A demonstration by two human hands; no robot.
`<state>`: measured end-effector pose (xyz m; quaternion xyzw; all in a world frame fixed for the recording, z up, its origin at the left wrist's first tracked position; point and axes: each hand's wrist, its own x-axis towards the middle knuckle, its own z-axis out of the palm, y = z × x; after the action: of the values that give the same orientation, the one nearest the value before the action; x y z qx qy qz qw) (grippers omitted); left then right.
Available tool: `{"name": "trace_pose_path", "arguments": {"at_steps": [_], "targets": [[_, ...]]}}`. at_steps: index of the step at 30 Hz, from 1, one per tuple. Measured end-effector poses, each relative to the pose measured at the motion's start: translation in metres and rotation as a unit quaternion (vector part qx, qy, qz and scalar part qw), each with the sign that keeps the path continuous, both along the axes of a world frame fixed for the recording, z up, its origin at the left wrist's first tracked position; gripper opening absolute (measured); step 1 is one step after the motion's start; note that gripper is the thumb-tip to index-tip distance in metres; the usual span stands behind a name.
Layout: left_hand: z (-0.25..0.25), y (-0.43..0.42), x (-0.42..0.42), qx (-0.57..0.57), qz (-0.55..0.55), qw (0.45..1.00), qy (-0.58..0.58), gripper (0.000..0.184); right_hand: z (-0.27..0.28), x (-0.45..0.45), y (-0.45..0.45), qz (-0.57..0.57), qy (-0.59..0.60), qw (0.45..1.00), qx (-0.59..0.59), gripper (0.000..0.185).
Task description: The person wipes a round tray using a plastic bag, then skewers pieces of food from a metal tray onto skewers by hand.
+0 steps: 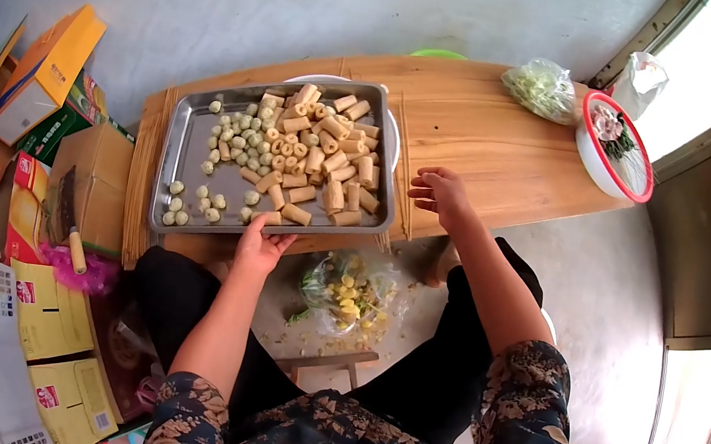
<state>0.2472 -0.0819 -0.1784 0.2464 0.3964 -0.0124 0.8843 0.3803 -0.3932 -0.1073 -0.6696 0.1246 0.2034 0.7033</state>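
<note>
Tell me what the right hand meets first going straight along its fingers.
Likely the metal tray, at its right rim. Height is unclear; the right hand might pass over and meet the beige tube pieces.

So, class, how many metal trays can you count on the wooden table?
1: the metal tray lies toward the left end of the wooden table, with the left hand at its near edge. Another directly beneath it could be hidden.

no wording could be made out. print on orange box [48, 77] and green box [58, 130] was too small; red logo patches on red box [25, 207], upper yellow carton [56, 326] and lower yellow carton [70, 395] were illegible.
</note>
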Motion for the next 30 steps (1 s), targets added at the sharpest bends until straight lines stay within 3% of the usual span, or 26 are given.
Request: {"name": "trace_pose_path", "arguments": {"at_steps": [4, 12, 18, 22, 26, 30], "targets": [[0.004, 0.003, -0.002, -0.008, -0.022, 1.000, -0.013, 0.028, -0.028, 0.015, 0.015, 0.008, 0.045, 0.998, -0.040, 0.020], [0.030, 0.009, 0.000, 0.020, 0.004, 1.000, 0.014, 0.033, -0.070, 0.035, 0.020, -0.010, 0.062, 0.996, -0.066, 0.019], [0.035, 0.000, -0.007, 0.032, 0.010, 0.998, -0.045, 0.034, -0.087, 0.054, 0.030, 0.027, 0.058, 0.994, -0.093, 0.028], [0.044, 0.002, -0.015, 0.040, 0.015, 0.997, -0.059, 0.024, -0.078, 0.057, 0.040, 0.036, 0.019, 0.975, -0.218, 0.030], [0.076, 0.023, -0.022, 0.030, 0.029, 0.992, -0.123, 0.027, -0.069, 0.056, 0.050, 0.030, 0.014, 0.974, -0.222, 0.016], [0.098, 0.031, -0.027, 0.071, 0.077, 0.988, -0.115, 0.022, -0.063, 0.052, 0.056, 0.014, -0.020, 0.972, -0.233, 0.022]]}}
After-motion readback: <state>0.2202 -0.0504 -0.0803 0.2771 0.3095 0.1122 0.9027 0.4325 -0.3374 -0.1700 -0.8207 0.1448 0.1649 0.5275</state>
